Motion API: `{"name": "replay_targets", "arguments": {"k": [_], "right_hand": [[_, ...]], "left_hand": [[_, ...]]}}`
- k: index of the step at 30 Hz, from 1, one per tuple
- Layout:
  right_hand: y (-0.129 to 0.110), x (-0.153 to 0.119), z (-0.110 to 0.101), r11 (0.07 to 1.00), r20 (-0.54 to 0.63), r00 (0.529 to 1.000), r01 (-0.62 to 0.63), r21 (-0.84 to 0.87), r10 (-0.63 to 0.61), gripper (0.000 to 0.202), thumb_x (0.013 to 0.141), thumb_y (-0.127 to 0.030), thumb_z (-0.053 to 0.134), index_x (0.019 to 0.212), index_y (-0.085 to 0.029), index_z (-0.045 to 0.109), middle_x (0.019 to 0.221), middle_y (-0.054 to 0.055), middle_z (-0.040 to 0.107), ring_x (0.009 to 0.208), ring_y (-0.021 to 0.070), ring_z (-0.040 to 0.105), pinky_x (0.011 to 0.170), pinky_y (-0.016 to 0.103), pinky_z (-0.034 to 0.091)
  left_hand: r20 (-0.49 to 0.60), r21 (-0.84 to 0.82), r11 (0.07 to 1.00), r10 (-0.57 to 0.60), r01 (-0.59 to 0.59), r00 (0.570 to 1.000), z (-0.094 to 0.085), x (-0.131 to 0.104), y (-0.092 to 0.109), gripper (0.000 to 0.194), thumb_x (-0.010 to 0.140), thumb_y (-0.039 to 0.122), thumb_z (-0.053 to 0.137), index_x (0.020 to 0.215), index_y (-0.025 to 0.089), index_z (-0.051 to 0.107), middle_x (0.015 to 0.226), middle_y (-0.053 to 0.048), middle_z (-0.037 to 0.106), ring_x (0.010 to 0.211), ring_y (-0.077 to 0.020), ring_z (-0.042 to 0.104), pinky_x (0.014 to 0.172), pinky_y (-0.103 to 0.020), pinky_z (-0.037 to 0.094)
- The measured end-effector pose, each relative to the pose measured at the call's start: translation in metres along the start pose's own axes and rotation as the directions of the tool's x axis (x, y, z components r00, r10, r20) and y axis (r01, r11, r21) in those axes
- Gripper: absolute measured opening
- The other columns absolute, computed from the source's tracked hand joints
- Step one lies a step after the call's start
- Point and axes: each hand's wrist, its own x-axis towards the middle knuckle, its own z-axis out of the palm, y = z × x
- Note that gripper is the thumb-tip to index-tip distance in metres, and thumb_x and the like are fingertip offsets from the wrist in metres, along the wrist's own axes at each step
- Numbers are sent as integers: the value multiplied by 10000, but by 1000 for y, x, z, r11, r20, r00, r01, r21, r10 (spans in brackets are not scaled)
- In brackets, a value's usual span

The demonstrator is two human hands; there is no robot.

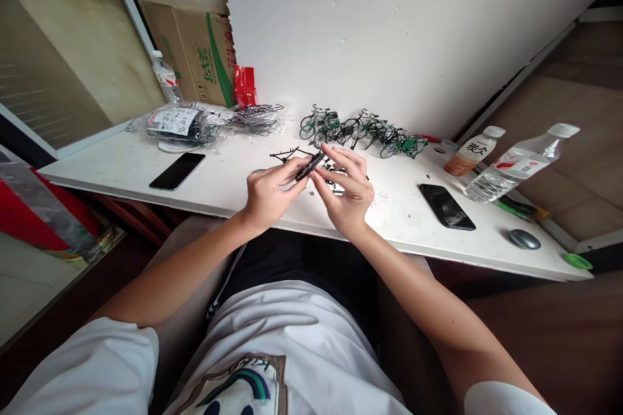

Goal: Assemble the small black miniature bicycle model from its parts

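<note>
Between my two hands, just above the table, is a small black wheel (pixel 310 166), seen almost edge-on. My left hand (pixel 272 191) pinches its near left edge between thumb and fingers. At its other side, my right hand (pixel 346 188) grips it with the fingertips, the other fingers fanned out. A black model bicycle frame (pixel 288 154) lies on the table just behind my hands. More small dark parts (pixel 335 176) are partly hidden by my right hand. Several green and black model bicycles (pixel 363 130) stand close together at the wall.
On the white table (pixel 228 168), plastic bags of parts (pixel 182 124) lie at the back left, near a phone (pixel 177 171). To the right are another phone (pixel 446 206), a drink bottle (pixel 473 152), a water bottle (pixel 523 162) and a dark mouse-like object (pixel 524 238). A cardboard box (pixel 192 55) stands behind.
</note>
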Motion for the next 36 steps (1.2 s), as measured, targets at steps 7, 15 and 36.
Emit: {"name": "replay_targets", "arguments": {"k": [7,15,36], "right_hand": [[6,0,0,993,-16,997,69,-93,-70,146,1018,-461,723,1044,-347,810,1384,76,762,1324,365,638,992,681,609],[14,2,-5,994,9,999,32,-104,-31,211,987,-550,735,975,-345,784,1339,75,768,1269,377,643,1051,706,547],[18,-2,-10,979,12,992,122,-164,-122,299,999,-580,701,936,-288,703,1227,148,651,1229,373,631,1031,631,559]], "left_hand": [[-42,1,1000,-11,11,999,2,-1,2,277,935,342,791,1178,216,834,1123,-36,847,995,-236,836,1014,-336,687],[-18,2,1000,-28,29,999,4,-2,3,279,924,367,807,1160,222,833,1107,-32,848,984,-237,836,1025,-338,681],[9,-3,1000,-15,15,1000,3,-4,13,266,959,371,781,1186,239,824,1128,-31,848,990,-214,831,1032,-307,660]]}}
